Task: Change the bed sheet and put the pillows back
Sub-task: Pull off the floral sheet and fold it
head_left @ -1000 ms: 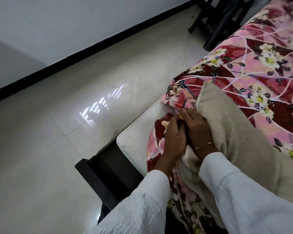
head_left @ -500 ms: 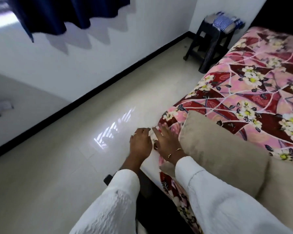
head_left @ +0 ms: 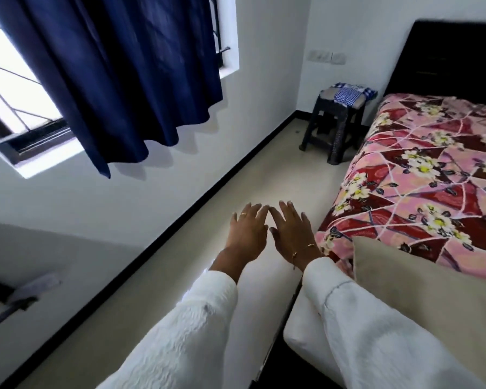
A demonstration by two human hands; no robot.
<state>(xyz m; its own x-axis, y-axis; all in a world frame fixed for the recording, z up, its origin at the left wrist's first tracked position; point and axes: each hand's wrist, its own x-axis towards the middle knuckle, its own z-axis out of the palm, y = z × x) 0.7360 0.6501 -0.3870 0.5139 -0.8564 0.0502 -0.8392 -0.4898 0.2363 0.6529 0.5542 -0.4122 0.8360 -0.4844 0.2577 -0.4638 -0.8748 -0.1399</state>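
Both your hands are off the bedding right now: the left hand [head_left: 247, 234] and the right hand [head_left: 291, 233] hang side by side over the floor [head_left: 197, 276], fingers spread and straight, holding nothing. The floral sheet [head_left: 421, 186] lies over the bed to your right, reaching up toward the dark headboard [head_left: 446, 60], and its near corner drapes down the mattress side just beside your right wrist. The white mattress [head_left: 300, 327] shows bare at the near end, so that corner looks unfinished to me. The beige pillow [head_left: 421, 287] sits on the sheet by your right sleeve. Expect the sheet to be soft, limp and fairly plush; it will bunch and slide rather than hold a shape, so pinch it at the hem, near the corner, and pull it taut before tucking. The pillow should be light and squashy: take it by both short ends. The stool [head_left: 335, 127] with checked cloth stands well apart, by the headboard.
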